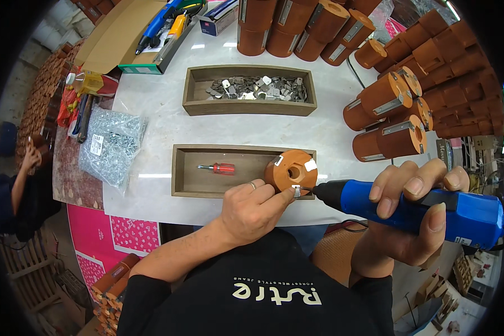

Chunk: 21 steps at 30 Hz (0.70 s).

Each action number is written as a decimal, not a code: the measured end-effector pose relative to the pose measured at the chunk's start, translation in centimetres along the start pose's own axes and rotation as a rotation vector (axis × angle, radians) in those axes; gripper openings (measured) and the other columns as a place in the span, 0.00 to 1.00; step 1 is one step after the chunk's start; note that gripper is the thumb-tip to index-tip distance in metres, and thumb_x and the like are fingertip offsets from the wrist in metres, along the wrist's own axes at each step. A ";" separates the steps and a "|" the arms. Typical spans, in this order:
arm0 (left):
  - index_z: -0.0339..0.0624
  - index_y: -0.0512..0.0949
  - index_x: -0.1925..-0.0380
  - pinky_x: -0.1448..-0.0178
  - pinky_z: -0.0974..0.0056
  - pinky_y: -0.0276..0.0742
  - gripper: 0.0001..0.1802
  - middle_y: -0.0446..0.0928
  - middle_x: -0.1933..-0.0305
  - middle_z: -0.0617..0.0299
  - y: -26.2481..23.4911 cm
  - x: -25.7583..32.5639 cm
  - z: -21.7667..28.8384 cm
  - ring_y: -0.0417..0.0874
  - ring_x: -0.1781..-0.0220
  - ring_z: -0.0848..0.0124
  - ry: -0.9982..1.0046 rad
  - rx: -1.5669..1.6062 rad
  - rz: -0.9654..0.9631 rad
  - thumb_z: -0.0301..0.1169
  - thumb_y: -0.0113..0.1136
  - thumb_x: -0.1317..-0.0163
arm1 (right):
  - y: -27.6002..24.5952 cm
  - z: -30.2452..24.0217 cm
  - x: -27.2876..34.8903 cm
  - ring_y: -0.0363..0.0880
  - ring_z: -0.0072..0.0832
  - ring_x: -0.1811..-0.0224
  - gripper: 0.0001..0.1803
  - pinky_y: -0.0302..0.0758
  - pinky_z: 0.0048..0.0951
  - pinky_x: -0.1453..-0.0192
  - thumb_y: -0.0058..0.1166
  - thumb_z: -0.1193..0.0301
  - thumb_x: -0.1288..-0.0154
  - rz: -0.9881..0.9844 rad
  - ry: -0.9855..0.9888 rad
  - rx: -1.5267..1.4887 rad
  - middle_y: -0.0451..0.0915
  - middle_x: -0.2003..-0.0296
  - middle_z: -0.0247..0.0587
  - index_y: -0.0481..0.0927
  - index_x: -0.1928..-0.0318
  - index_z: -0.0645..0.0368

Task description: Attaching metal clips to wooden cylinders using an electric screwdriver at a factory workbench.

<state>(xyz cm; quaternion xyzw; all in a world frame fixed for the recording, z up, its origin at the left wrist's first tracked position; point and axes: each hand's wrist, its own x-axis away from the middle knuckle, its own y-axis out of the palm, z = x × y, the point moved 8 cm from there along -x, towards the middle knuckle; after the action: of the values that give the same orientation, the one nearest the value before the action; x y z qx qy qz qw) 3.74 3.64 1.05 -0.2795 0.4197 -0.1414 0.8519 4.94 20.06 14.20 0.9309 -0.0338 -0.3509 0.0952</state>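
My left hand (251, 208) pinches a small metal bracket (297, 191) against the side of an orange-brown wooden cylinder (290, 169), which rests in the right end of the near wooden tray (185, 187). My right hand (411, 215) grips a blue electric screwdriver (431, 210); its black tip points left and touches the bracket. A small red-handled screwdriver (218, 168) lies in the same tray, to the left of the cylinder.
A second wooden tray (249, 106) farther back holds several metal brackets. Finished cylinders (397, 112) are stacked at the right and back. A bag of screws (112, 143) lies at the left. A cardboard box (145, 33) with tools sits at the back left. Another person's hand (31, 157) is at far left.
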 end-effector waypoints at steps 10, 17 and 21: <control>0.42 0.84 0.62 0.81 0.64 0.61 0.15 0.67 0.82 0.66 0.2 0.3 -0.3 0.69 0.83 0.71 -0.038 0.050 -0.013 0.25 0.74 0.52 | 0.7 0.4 -0.1 0.74 0.28 0.76 0.21 0.76 0.35 0.68 0.49 0.68 0.33 -0.014 0.014 0.026 0.75 0.63 0.46 0.64 0.43 0.60; 0.41 0.83 0.61 0.80 0.63 0.63 0.15 0.69 0.82 0.66 0.5 0.6 -0.5 0.71 0.82 0.70 -0.062 0.097 -0.016 0.24 0.72 0.51 | 1.1 0.8 0.0 0.75 0.27 0.77 0.20 0.78 0.36 0.69 0.53 0.68 0.34 0.008 0.082 0.077 0.75 0.64 0.45 0.65 0.45 0.57; 0.41 0.83 0.60 0.80 0.62 0.65 0.15 0.70 0.81 0.65 0.8 0.8 -0.6 0.72 0.82 0.69 -0.076 0.131 -0.028 0.23 0.71 0.51 | 2.1 0.6 0.3 0.75 0.27 0.79 0.21 0.78 0.36 0.70 0.59 0.66 0.35 0.075 0.170 0.163 0.76 0.67 0.41 0.65 0.46 0.53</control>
<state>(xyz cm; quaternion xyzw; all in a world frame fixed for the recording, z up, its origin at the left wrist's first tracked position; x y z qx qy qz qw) 3.73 3.67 -0.20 -0.2344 0.3731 -0.1697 0.8815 4.75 17.89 13.95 0.9600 -0.0889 -0.2631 0.0350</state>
